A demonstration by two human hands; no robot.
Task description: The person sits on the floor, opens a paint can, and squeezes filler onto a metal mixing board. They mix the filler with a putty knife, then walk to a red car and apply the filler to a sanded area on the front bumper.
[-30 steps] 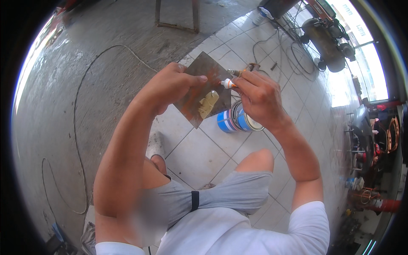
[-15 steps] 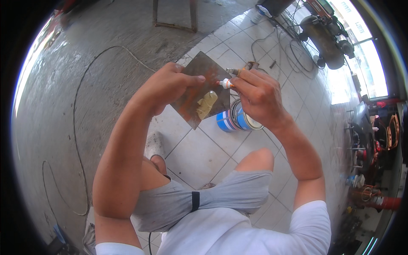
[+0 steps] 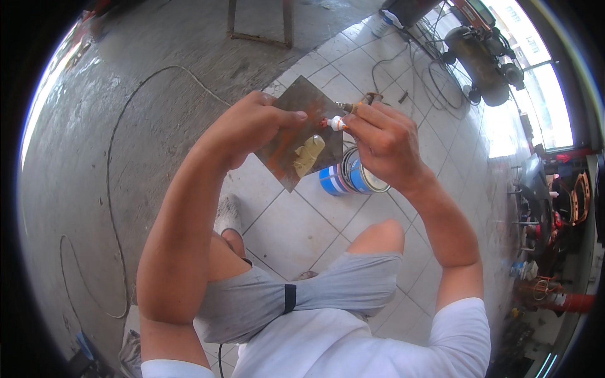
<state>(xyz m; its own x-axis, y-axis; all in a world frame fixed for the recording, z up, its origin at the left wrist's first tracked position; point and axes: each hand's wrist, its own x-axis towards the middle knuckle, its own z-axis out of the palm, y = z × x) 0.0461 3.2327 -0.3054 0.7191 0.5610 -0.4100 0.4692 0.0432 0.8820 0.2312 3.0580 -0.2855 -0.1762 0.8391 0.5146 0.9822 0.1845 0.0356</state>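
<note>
A dark, square metal plate (image 3: pixel 290 145) is pinched by its left edge in my left hand (image 3: pixel 255 126), the thumb lying on its top face. A smooth blob of cream-yellow paste (image 3: pixel 309 154) sits on the plate's lower right part, among reddish smears. My right hand (image 3: pixel 387 138) is closed on a small white tube (image 3: pixel 337 123) with orange marks. The tube's nozzle points at the plate, with a bit of red paste at its tip. A slim tool with a metal end (image 3: pixel 345 108) also sticks out of the right hand's fingers; its kind is hidden.
Blue-and-white cans (image 3: pixel 334 181) stand on the tiles below my right hand. At the back right is an air compressor (image 3: pixel 482 63) with hoses around it. A long cable (image 3: pixel 112 164) curves over the concrete at left. A metal frame's legs (image 3: pixel 259 39) stand ahead.
A little more red paste shows at the tube's nozzle. Both hands keep nearly the same place, and the view has shifted very slightly.
</note>
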